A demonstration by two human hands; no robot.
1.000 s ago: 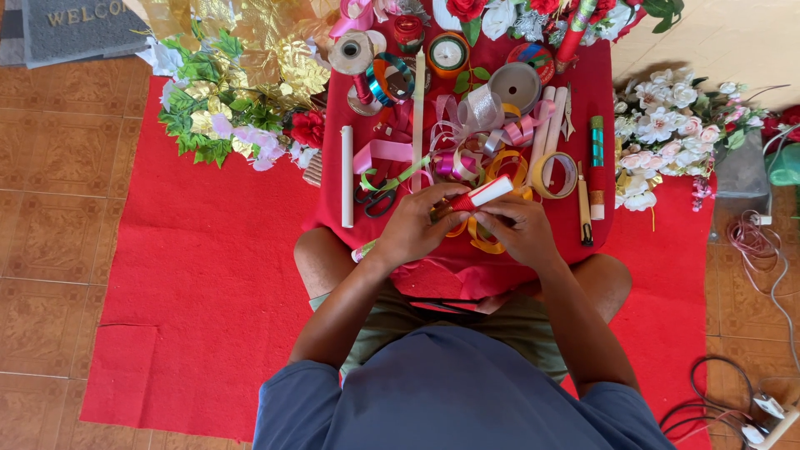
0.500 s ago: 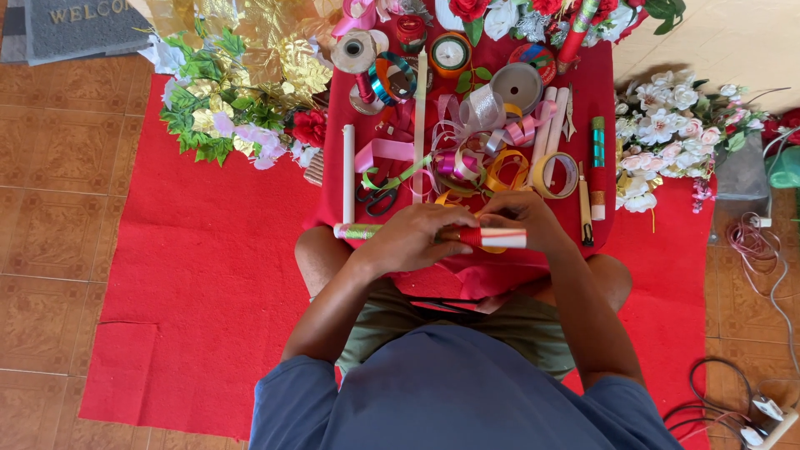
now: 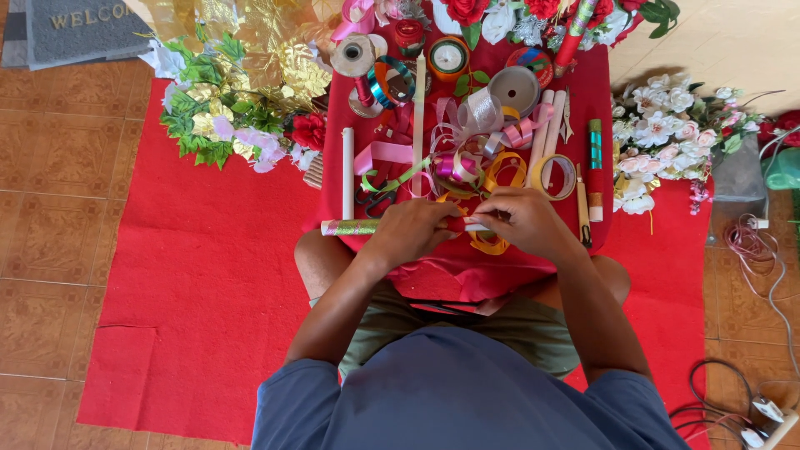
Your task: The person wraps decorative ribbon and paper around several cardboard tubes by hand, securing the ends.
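Red cloth (image 3: 183, 275) is covering the low table, where a ribbon-wrapped stick (image 3: 354, 227) is being held level, its long axis running left to right. It is being gripped by the curled left hand (image 3: 417, 229) and, seemingly, pinched by the right hand (image 3: 521, 218).

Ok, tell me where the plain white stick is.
In the head view, the plain white stick lies upright on the red table's left side, just above the glittery stick the left hand holds.

Brown glossy floor tiles (image 3: 50, 208) run along the frame's left, under a wide red felt mat (image 3: 208, 275). A grey doormat (image 3: 75, 29) sits upper left.
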